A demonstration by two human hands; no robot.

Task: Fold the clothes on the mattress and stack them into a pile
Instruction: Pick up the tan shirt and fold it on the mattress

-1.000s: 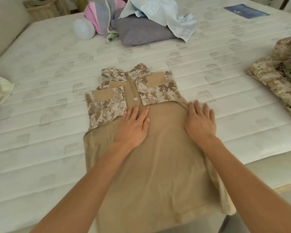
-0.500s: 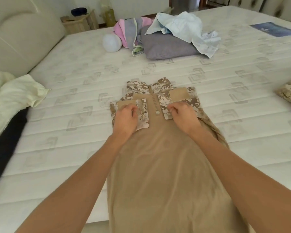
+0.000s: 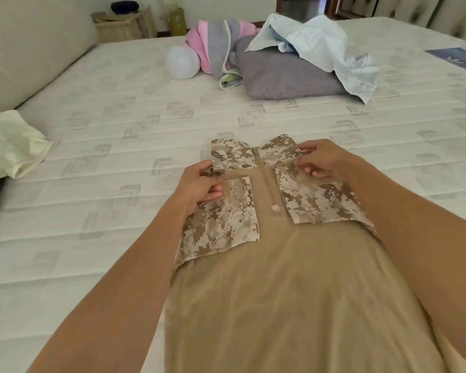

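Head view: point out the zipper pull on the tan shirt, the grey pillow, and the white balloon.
zipper pull (image 3: 275, 207), head view, on the small tab at the zipper's lower end.
grey pillow (image 3: 283, 74), head view, on its bare front face.
white balloon (image 3: 182, 61), head view, on the middle of its round body.

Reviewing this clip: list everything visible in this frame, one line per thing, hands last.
shirt: one, tan with camouflage shoulders and collar, flat on near mattress
mattress: one, white quilted, fills view
grey pillow: one, far centre
light blue garment: one, crumpled over pillow
pink and grey garment: one, left of pillow
white ball: one, beside pink garment
pale yellow cloth: one, left edge
wooden stand: one, beyond mattress
left hand: pinches collar's left end
right hand: pinches collar's right end
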